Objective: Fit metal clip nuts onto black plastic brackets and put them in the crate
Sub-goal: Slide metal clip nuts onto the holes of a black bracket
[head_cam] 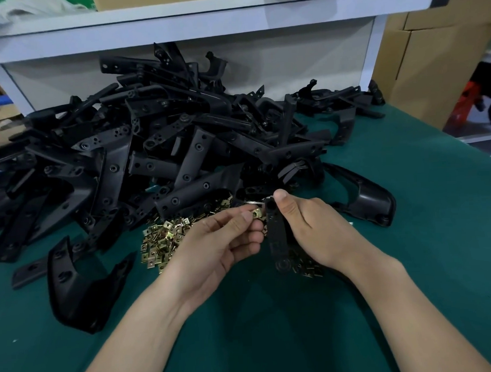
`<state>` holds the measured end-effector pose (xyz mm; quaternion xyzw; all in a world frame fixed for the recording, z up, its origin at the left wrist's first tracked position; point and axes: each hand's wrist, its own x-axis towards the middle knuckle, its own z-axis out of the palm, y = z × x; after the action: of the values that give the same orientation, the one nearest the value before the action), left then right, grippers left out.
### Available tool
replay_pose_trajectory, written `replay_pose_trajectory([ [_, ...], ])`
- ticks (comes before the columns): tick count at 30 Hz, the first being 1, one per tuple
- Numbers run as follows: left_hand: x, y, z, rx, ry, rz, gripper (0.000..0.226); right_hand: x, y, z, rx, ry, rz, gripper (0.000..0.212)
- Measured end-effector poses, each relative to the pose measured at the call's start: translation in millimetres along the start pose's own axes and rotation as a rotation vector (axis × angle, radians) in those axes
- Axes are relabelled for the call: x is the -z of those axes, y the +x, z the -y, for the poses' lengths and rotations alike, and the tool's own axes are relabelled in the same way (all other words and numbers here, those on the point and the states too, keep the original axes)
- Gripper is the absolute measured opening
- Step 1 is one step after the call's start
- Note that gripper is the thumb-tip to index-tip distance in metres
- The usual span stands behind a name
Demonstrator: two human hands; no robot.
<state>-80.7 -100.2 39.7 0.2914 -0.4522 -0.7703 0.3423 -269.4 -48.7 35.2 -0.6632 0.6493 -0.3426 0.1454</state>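
1. Far left, a lone bracket (75, 286), curved and black, lies on the green desk (272, 338), just in front of the big heap of brackets (153, 139) piled toward the back.
2. Moving in, a loose spread of clip nuts (160, 241), brass-coloured, sits on the desk at the foot of that heap.
3. Left hand (218, 242) now: forearm angling in from the lower left, palm turned inward, fingers curled. Its grip is narrow, thumb and forefinger pinching one clip nut (257, 213) right against the left edge of the held bracket (277, 240).
4. That held bracket, a flat black strip with holes, stands nearly upright between the two hands, its lower end over more nuts on the desk.
5. Right hand (315, 230): forearm in from the lower right, back of the hand up, thumb on the strip's top end, fingers wrapped behind it, so its grip is closed around the bracket.
6. Far right, a curved bracket (370, 198) rests on the desk, with cardboard boxes (429, 68) beyond the edge.
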Motion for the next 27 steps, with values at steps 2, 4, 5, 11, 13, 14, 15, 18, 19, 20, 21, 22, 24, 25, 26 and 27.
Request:
replay_pose_trajectory([
  [2, -0.1, -0.7, -0.5, 0.008, -0.009, 0.002, 0.018, -0.1, -0.2, 0.7, 0.008, 0.001, 0.001, 0.044],
  [4, -0.4, -1.1, -1.2, 0.013, -0.011, 0.002, 0.018, 0.2, -0.3, 2.0, 0.011, 0.005, 0.002, 0.045],
  [5, -0.6, -1.1, -1.2, 0.014, -0.011, 0.000, 0.019, 0.4, -0.6, 2.5, 0.010, 0.007, 0.006, 0.045],
  [11, -3.3, -1.8, -0.4, 0.002, 0.000, 0.007, 0.020, 0.7, -0.6, 3.1, 0.007, 0.008, 0.010, 0.044],
  [13, -3.1, -2.1, 0.4, -0.021, 0.030, 0.015, 0.019, 0.6, -0.8, 2.6, 0.011, 0.008, -0.002, 0.045],
  [14, -2.9, -2.1, 0.9, -0.037, 0.058, 0.012, 0.019, 0.7, -0.9, 2.5, 0.016, 0.008, -0.008, 0.046],
  [15, -2.8, -2.0, 1.5, -0.055, 0.090, 0.003, 0.019, 0.8, -1.0, 2.3, 0.020, 0.011, -0.013, 0.046],
  [18, -3.5, -1.6, 3.7, -0.105, 0.190, -0.036, 0.024, 0.8, -0.8, 2.3, 0.029, 0.015, -0.015, 0.046],
  [19, -4.2, -1.6, 4.2, -0.111, 0.220, -0.046, 0.027, 0.7, -0.9, 2.0, 0.031, 0.015, -0.012, 0.046],
  [20, -4.9, -1.9, 4.5, -0.113, 0.244, -0.053, 0.028, 0.6, -0.9, 1.8, 0.032, 0.017, -0.011, 0.046],
  [21, -5.5, -2.1, 4.6, -0.114, 0.261, -0.057, 0.029, 0.5, -1.0, 1.4, 0.033, 0.020, -0.011, 0.046],
  [22, -5.8, -2.0, 4.7, -0.116, 0.269, -0.059, 0.028, 0.6, -1.0, 1.3, 0.033, 0.024, -0.015, 0.046],
  [24, -5.3, -2.1, 4.4, -0.119, 0.266, -0.050, 0.028, 1.1, -1.1, 1.6, 0.035, 0.027, -0.021, 0.046],
  [25, -5.0, -2.3, 4.1, -0.120, 0.262, -0.043, 0.027, 1.3, -1.2, 1.8, 0.034, 0.025, -0.022, 0.046],
  [26, -4.6, -2.6, 4.0, -0.120, 0.264, -0.037, 0.027, 1.5, -1.2, 2.2, 0.033, 0.024, -0.021, 0.046],
  [27, -4.3, -3.2, 3.8, -0.121, 0.271, -0.034, 0.027, 1.6, -1.2, 2.6, 0.030, 0.024, -0.018, 0.046],
])
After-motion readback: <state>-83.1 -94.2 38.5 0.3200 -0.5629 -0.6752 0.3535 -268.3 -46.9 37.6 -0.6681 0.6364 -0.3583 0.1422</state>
